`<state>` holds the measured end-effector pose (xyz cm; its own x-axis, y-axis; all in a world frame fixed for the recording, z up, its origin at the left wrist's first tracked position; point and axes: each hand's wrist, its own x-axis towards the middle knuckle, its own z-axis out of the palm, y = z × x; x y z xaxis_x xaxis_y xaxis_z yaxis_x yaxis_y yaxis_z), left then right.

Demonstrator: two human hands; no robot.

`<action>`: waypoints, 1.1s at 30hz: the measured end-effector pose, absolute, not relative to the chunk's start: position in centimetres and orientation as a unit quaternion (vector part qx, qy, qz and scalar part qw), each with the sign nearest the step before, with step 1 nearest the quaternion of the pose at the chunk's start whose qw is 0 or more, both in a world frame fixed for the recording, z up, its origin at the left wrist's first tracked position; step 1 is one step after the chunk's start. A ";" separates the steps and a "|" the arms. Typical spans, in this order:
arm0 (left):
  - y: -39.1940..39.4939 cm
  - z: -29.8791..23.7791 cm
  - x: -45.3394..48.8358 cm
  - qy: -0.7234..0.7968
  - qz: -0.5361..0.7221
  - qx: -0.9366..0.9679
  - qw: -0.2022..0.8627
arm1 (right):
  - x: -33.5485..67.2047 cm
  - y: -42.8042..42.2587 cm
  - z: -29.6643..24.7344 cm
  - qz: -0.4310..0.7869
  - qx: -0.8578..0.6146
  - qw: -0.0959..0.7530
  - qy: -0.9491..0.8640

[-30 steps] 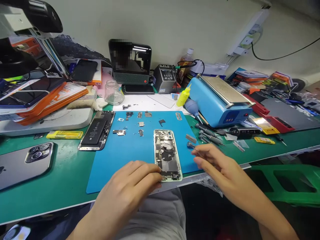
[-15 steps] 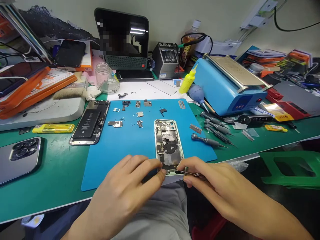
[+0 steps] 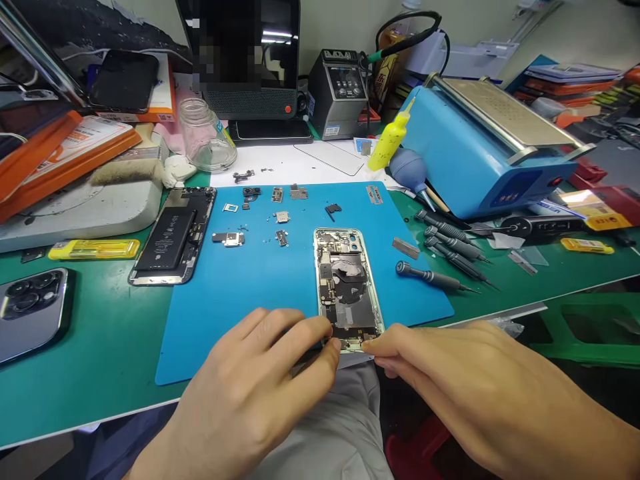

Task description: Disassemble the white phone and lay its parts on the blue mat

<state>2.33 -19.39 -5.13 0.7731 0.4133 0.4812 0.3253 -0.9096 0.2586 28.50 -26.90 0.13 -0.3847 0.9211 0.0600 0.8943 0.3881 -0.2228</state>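
An opened phone housing (image 3: 353, 300) with pale green edges lies near the front of the blue mat (image 3: 240, 287), its inner parts facing up. My left hand (image 3: 260, 373) grips its lower left corner between finger and thumb. At the lower right corner, my right hand (image 3: 440, 380) is closed in a pinch, its fingertips at the bottom edge. The thin metal tool seen earlier in this hand is now hidden behind the fingers. Farther up the mat lie a camera module (image 3: 252, 193), a SIM tray (image 3: 231, 208), a metal-plated part (image 3: 230, 239) and several small brackets.
A screen assembly with battery (image 3: 173, 237) lies left of the mat, beside another phone (image 3: 33, 310). Several screwdrivers (image 3: 435, 277) rest on the right. Behind them stand a blue heating machine (image 3: 450, 160), a yellow bottle (image 3: 387, 143), an air blower (image 3: 407, 167) and a glass jar (image 3: 205, 137).
The view has shifted slightly. My right hand has turned and its fingers have closed in toward the housing's bottom edge, covering the thin tool. My left hand keeps its hold.
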 end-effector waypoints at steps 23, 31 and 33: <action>-19.6 -5.2 2.1 0.233 0.321 0.897 0.194 | 27.8 -28.8 -1.6 0.076 -0.548 0.122 -0.824; -19.8 -5.6 2.3 0.239 0.321 0.891 0.215 | 27.7 -29.1 -2.4 0.063 -0.553 0.160 -0.815; -19.8 -5.7 2.3 0.238 0.317 0.891 0.220 | 27.6 -29.3 -2.7 0.067 -0.554 0.163 -0.813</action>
<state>2.31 -19.85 -5.65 0.6856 0.5638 0.4604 0.2842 -0.7896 0.5438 27.65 -29.26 -2.65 -0.3321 0.9236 0.1915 0.8798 0.3765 -0.2903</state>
